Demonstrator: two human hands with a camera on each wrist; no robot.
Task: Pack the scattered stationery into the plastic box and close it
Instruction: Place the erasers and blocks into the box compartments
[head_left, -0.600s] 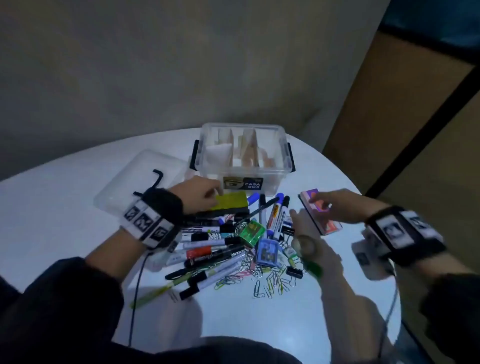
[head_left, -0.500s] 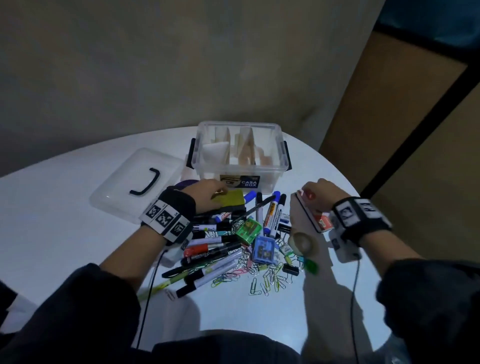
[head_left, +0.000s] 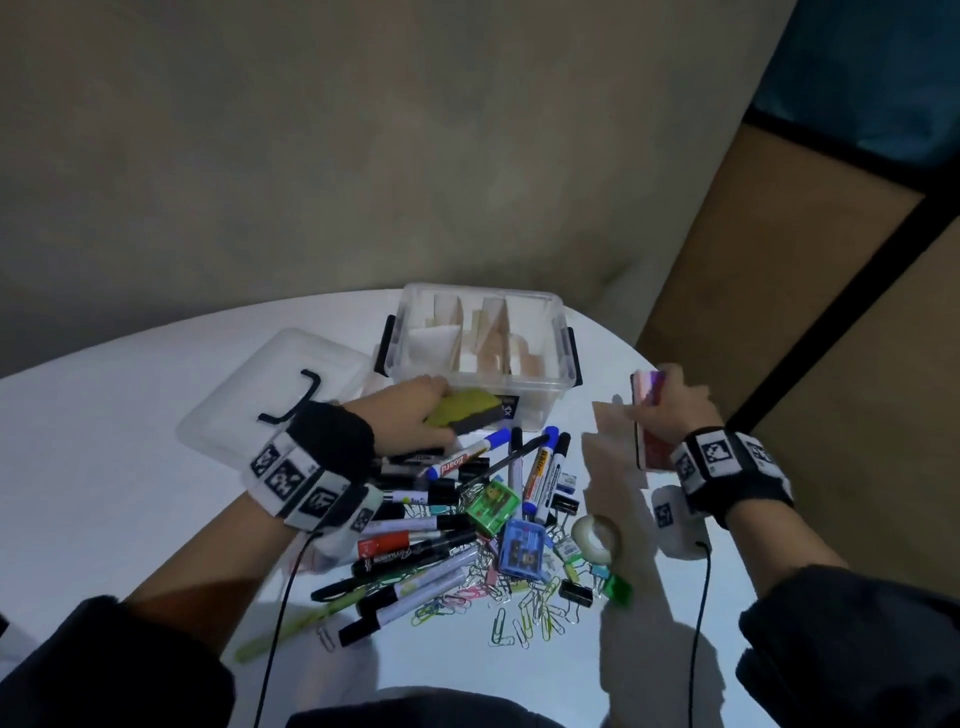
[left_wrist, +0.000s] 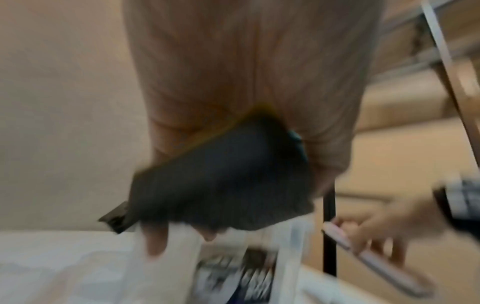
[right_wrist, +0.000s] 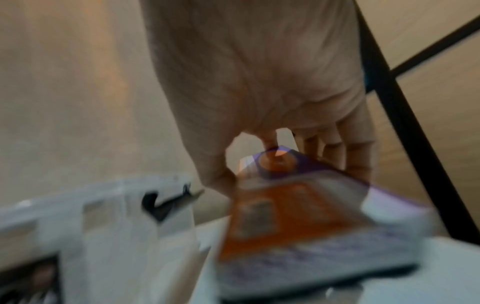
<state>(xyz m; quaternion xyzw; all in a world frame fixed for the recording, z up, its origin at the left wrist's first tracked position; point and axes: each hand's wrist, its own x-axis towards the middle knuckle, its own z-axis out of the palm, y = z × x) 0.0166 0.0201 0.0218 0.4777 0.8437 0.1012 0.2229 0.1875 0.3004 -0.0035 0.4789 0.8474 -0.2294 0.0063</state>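
The clear plastic box (head_left: 550, 332) stands open at the table's far side, with card dividers inside. In front of its near wall my left hand (head_left: 410, 405) grips a yellow-and-grey board eraser (head_left: 467, 413), lifted off the pile; the left wrist view shows the eraser's dark underside (left_wrist: 223, 181) in my palm. My right hand (head_left: 670, 410) holds a flat orange-and-purple card pack (head_left: 649, 395) to the right of the box, raised off the table; the same pack (right_wrist: 306, 222) fills the right wrist view. Markers (head_left: 457, 462), sharpeners, a tape roll (head_left: 597, 538) and paper clips (head_left: 519, 608) lie heaped below.
The box's clear lid (head_left: 280, 395), with a black handle, lies left of the box, partly under my left forearm. The round white table (head_left: 104, 493) ends just right of my right hand. Cables hang from both wrist cameras across the near table.
Both hands have lifted their items. The left has raised the eraser toward the box front; the right has picked the card pack off the table and moved it up toward the box.
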